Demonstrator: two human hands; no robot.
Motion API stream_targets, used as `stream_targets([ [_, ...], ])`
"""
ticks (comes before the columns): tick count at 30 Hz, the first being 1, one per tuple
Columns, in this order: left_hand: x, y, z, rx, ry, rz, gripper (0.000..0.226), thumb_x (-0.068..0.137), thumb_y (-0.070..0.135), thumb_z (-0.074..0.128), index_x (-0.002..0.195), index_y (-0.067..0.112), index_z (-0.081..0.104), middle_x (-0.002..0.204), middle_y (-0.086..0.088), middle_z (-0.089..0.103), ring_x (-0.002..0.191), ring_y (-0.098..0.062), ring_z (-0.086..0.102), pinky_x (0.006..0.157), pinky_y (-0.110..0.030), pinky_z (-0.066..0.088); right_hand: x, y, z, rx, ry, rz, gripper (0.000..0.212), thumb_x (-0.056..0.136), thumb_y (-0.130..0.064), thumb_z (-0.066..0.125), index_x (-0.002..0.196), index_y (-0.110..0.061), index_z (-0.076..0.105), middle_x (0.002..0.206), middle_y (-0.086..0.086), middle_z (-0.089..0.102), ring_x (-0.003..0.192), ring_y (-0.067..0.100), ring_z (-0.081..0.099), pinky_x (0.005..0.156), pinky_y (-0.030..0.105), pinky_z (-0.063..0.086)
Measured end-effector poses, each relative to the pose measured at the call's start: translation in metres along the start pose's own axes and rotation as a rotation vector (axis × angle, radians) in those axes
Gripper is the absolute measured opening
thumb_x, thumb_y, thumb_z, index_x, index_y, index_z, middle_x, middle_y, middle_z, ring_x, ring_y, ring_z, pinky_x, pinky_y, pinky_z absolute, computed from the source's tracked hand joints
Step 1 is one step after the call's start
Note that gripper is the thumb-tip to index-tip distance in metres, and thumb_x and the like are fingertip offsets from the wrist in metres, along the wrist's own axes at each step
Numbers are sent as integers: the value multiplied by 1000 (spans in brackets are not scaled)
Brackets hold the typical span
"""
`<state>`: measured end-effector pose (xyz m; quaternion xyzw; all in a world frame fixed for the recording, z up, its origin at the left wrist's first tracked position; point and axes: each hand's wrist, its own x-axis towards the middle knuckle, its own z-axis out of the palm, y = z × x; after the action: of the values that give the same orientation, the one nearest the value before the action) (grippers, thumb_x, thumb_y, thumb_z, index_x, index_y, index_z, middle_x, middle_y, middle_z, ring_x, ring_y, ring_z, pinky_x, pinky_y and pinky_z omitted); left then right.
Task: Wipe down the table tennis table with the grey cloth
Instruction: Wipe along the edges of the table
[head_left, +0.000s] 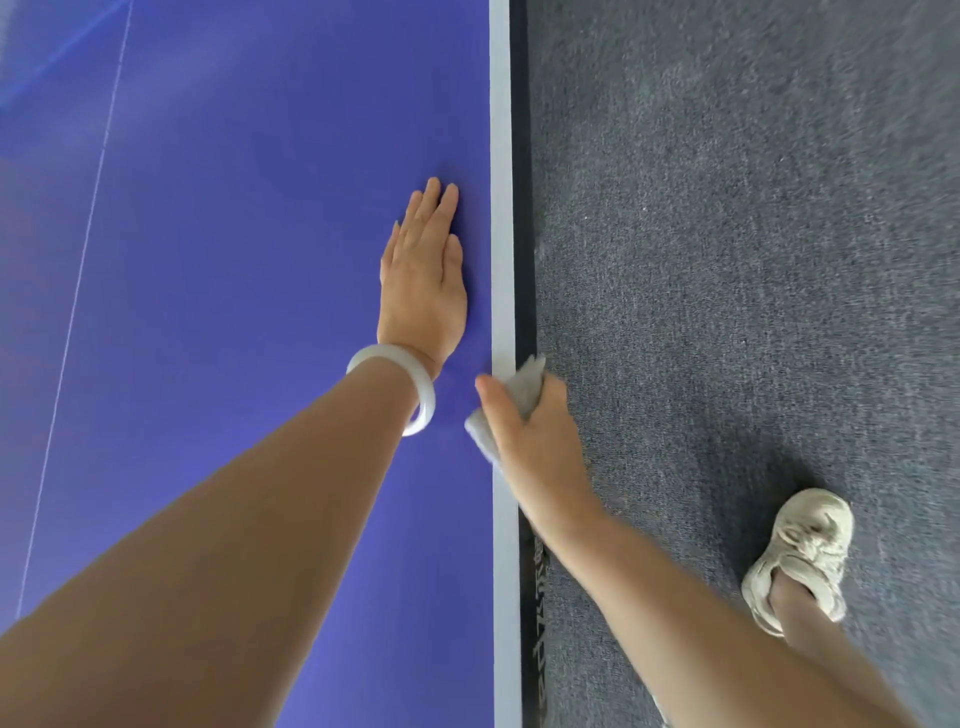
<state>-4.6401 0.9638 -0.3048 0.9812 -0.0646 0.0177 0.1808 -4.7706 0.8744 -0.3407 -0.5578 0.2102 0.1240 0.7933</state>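
To clean this rim well I'd drag with steady pressure along it, my right hand (524, 431) clenched round the bunched grey cloth (527, 387) over the white edge stripe (503, 208) of the table tennis table (234, 260), left hand (423, 275) beyond lying flat, fingers straight, grasping nothing.

Carpet (753, 260): grey-blue, short pile, covering the right side of the view.
Shoe (800, 556): pale laced trainer, seemingly off-white though blurred, standing on the carpet at lower right.
Bangle (427, 402): smooth milky-white ring, tilted, near mid-view.
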Motion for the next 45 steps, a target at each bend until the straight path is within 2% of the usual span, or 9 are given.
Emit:
stream_targets([
  [4,-3,3,-4,-196,6,-82,48,103,0,33,148,13,43,159,-1,32,150,-14,21,123,-25,13,-14,14,-4,-15,-2,67,30,92,-41,65,89,-21,43,71,-15,63,51,-8,54,45,5,36],
  [8,-31,7,-15,-296,0,-179,51,100,-6,31,143,16,49,156,5,37,147,-8,24,116,-9,16,-9,16,-6,-111,0,107,41,80,-64,61,93,-28,45,89,-4,63,73,3,63,62,20,47],
  [13,-151,8,-17,-113,-70,-25,48,103,0,34,151,10,36,161,2,27,151,-10,18,123,-32,18,-8,16,-6,-65,1,116,53,79,-63,63,109,-21,49,98,-3,65,91,15,66,85,36,53],
  [17,-221,0,-16,27,-92,0,52,104,18,29,155,11,25,164,4,18,152,-12,12,122,-37,14,-7,20,-7,-58,-13,107,39,88,-56,64,105,-25,48,95,-8,64,80,-1,63,69,16,46],
  [23,-225,5,-14,90,-93,-5,54,103,24,23,155,9,25,164,1,19,152,-11,9,123,-36,11,-11,19,-6,-81,41,129,52,87,-63,59,112,-17,51,98,-5,63,91,12,63,78,27,47],
  [27,-227,3,-13,89,-83,0,54,103,24,22,155,9,24,164,2,18,152,-9,8,124,-35,10,-60,40,-6,-65,84,109,41,91,-59,58,95,-18,50,81,-8,60,64,-4,56,58,10,39],
  [33,-227,4,-12,115,-82,15,54,104,24,22,156,9,22,165,1,15,152,-8,5,124,-36,10,-130,78,-13,-111,100,59,40,89,-60,58,89,-22,50,76,-5,60,68,0,57,61,13,40],
  [40,-228,7,-14,85,-53,9,53,103,19,24,155,8,25,163,0,18,152,-11,10,124,-37,12,-36,31,-6,-111,120,121,57,87,-66,54,110,-13,56,95,-6,63,82,6,59,67,20,36],
  [45,-229,7,-14,70,-30,25,53,103,19,23,154,6,26,163,-4,20,152,-16,12,124,-36,12,-105,70,-12,1,63,98,43,93,-52,59,90,-10,50,72,-4,56,58,6,54,64,21,41],
])
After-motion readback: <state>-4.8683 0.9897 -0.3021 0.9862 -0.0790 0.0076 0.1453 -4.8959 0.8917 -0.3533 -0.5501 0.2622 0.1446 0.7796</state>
